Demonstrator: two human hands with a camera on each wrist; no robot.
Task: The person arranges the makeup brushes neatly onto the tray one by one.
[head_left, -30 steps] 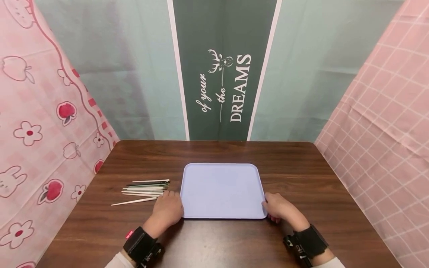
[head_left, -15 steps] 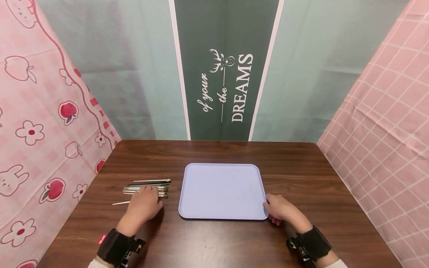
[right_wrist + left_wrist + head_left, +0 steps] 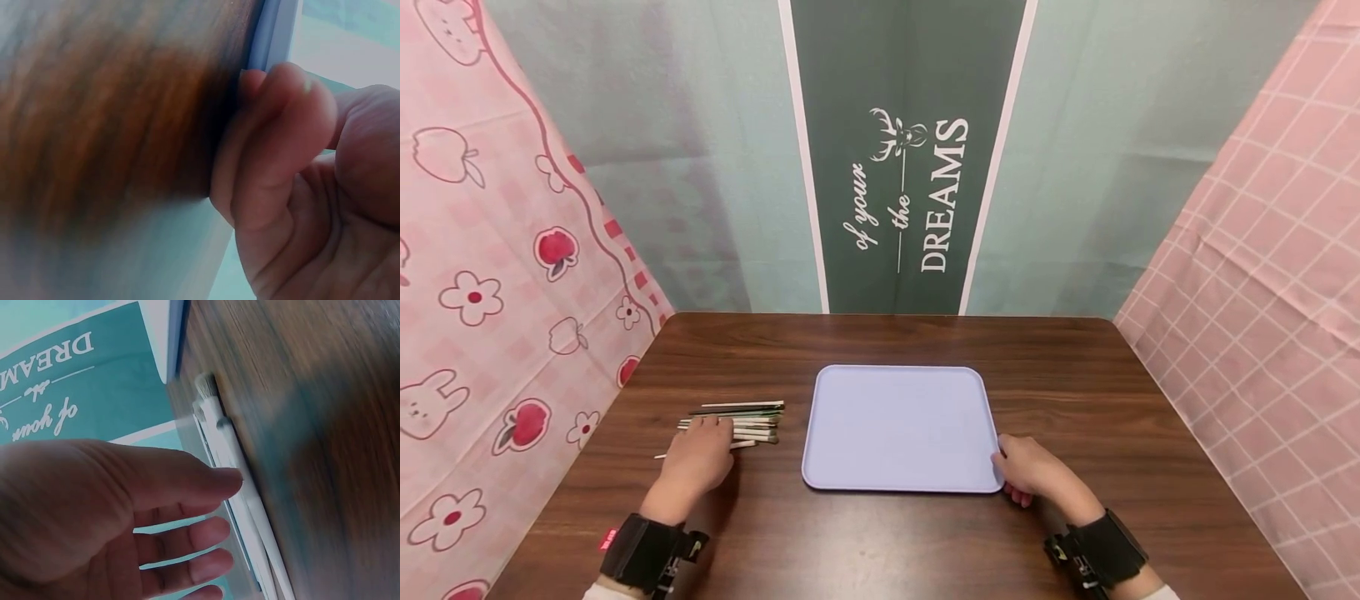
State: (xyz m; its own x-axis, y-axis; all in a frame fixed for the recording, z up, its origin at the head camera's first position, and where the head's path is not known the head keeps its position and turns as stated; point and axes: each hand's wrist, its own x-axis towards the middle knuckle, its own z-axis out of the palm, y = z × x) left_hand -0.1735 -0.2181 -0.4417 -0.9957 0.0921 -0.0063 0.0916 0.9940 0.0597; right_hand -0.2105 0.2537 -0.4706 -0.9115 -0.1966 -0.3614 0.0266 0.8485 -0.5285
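Several paintbrushes (image 3: 756,434) lie side by side on the left of the table, mostly with pale handles and some dark or green. Over their handles is my left hand (image 3: 698,458), covering part of the bundle. In the left wrist view its fingers are spread and fairly straight, with the thumb beside a white-handled brush (image 3: 253,500); whether they touch is unclear. A flat lavender tray (image 3: 902,429) lies in the middle. My right hand (image 3: 1028,467) holds the tray's right edge near the front corner. The right wrist view shows its fingers curled by the tray rim (image 3: 275,37).
The dark wood table (image 3: 880,542) carries the tray and brushes. A green cloth (image 3: 895,167) with white lettering hangs behind it. Pink patterned cloths stand at the left (image 3: 512,333) and right (image 3: 1247,275). A black strap sits on each wrist.
My left hand has left the tray's left edge and moved left over the paintbrushes, exposing their bristle ends. My right hand has stayed at the tray's right edge.
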